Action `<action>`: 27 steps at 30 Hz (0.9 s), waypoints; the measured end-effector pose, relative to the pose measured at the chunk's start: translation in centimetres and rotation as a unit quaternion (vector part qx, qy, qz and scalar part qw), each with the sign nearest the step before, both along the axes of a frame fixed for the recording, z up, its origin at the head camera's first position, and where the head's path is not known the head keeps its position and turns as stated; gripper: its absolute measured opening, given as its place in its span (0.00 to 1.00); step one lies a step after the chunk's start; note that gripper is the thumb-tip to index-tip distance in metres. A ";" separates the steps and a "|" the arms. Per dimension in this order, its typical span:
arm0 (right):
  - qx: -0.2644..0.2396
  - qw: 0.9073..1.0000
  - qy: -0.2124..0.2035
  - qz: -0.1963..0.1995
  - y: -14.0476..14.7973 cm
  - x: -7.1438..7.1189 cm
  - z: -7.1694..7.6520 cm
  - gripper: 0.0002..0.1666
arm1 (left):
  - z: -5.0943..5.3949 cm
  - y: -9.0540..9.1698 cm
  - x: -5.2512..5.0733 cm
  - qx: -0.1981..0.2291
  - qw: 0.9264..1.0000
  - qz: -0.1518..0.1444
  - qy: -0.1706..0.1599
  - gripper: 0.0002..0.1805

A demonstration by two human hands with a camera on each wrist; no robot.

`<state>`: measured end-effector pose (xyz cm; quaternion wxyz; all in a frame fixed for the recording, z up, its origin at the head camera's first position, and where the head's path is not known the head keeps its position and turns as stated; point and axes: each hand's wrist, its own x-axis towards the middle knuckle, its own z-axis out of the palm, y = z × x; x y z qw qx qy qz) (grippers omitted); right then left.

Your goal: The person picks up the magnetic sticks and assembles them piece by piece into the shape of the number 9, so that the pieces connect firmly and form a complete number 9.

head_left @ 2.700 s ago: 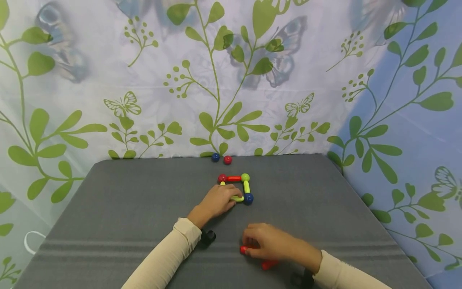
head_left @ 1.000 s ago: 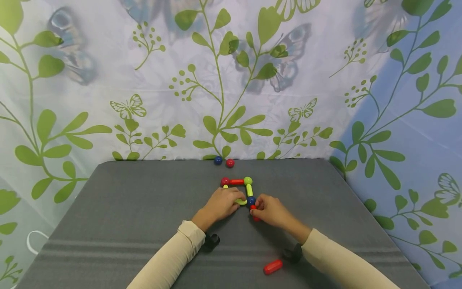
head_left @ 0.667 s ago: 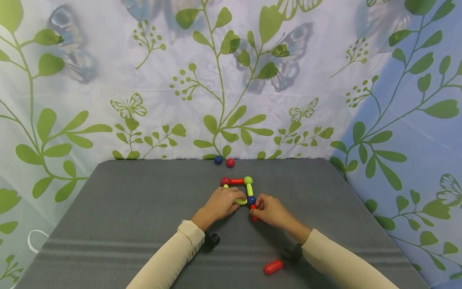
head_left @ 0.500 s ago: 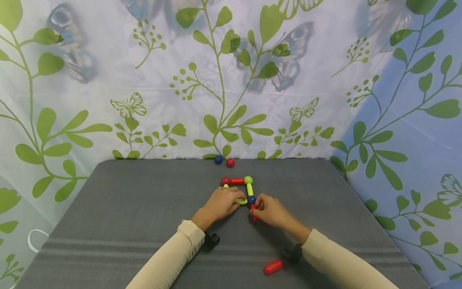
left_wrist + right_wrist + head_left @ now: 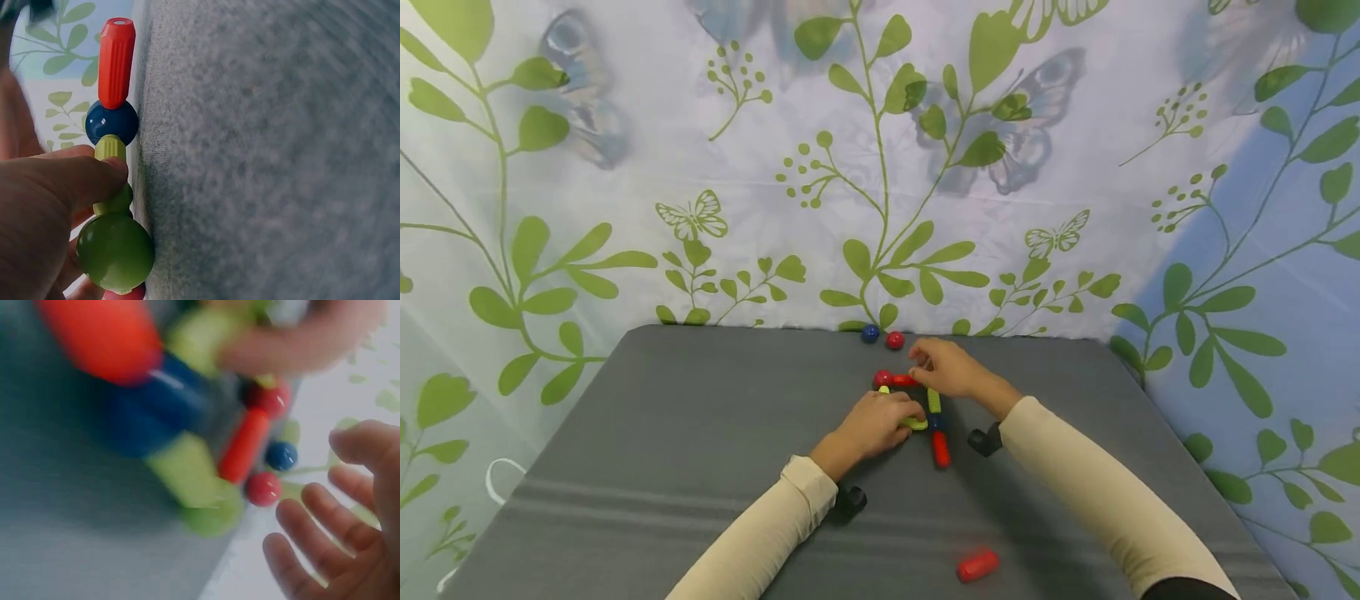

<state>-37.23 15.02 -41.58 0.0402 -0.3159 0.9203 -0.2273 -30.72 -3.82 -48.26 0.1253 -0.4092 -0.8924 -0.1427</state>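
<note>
Grey surface (image 5: 715,387) below, left grip (image 5: 878,422) pinches a yellow-green rod (image 5: 110,147), likely light, stiff, best held mid-length; right grip (image 5: 951,369) spread, empty.

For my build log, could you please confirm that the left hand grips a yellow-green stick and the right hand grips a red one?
Not quite: the right hand grips nothing; the right wrist view shows it open, without a stick. The left hand does grip a yellow-green stick.
</note>
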 end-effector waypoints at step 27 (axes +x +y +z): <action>0.189 0.980 0.065 0.001 -3.0 -8.8 -2.4 0.19 | 0.4 -0.4 0.1 -0.025 1.000 0.011 0.011 0.13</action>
